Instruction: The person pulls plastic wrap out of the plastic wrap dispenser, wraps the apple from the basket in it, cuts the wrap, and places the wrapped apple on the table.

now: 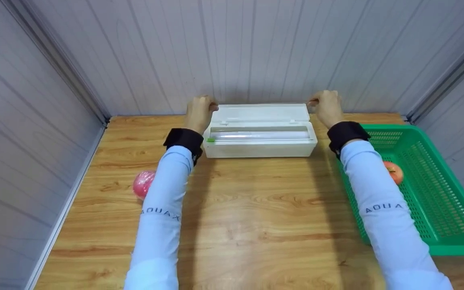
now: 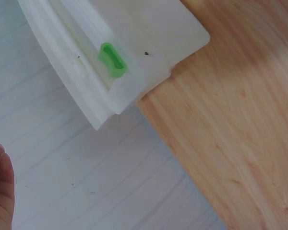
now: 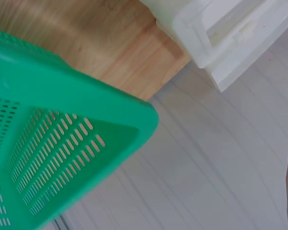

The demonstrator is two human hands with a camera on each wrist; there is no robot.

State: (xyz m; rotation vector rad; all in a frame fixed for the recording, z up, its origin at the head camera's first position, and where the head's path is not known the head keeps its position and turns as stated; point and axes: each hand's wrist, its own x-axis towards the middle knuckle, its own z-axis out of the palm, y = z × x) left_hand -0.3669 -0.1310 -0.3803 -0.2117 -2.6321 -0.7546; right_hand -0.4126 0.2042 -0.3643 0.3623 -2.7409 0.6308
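A white cling film box [image 1: 260,150] stands at the back of the table with its lid [image 1: 262,112] raised. Inside lies a roll of cling film [image 1: 259,135]; a green cutter slider [image 2: 112,60] sits at the box's left end. My left hand [image 1: 199,113] is up at the lid's left corner, fingers loosely bent. At the opposite corner is my right hand [image 1: 326,108], its fingers bent down beside the lid. Both wrist views catch only part of a hand, apart from the lid edge.
To the right stands a green perforated basket [image 1: 443,177] with an apple [image 1: 394,173] in it, partly behind my right sleeve. A round pink thing in shiny clear film [image 1: 142,183] lies left, partly hidden by my left sleeve. Panelled walls [image 1: 232,48] enclose the table.
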